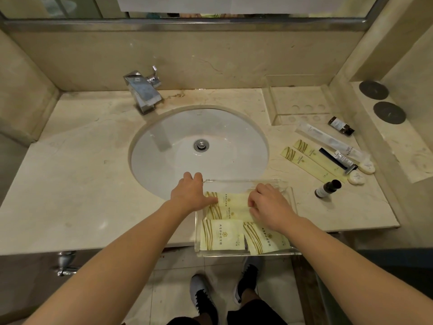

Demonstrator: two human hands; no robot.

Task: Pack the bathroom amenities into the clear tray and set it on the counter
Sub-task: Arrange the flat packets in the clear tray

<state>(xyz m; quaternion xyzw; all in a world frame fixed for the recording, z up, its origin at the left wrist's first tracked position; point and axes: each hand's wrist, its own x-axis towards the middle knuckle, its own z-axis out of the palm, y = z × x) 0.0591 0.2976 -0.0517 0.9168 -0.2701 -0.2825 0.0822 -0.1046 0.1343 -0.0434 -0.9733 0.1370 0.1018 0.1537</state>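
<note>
Both hands press pale yellow sachets point(232, 202) flat inside the clear tray point(293, 198): left hand point(189, 195) open-palmed, right hand point(269, 205) fingers curled, seemingly pinching one; best to keep them squared in neat rows.

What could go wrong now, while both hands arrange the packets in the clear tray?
1. The clear tray sticks out past the front edge of the counter; a push from the left hand or right hand might tip it to the floor.
2. The small bottle stands upright close to the tray; it may get knocked over.
3. The round soaps could roll when picked up.
</note>
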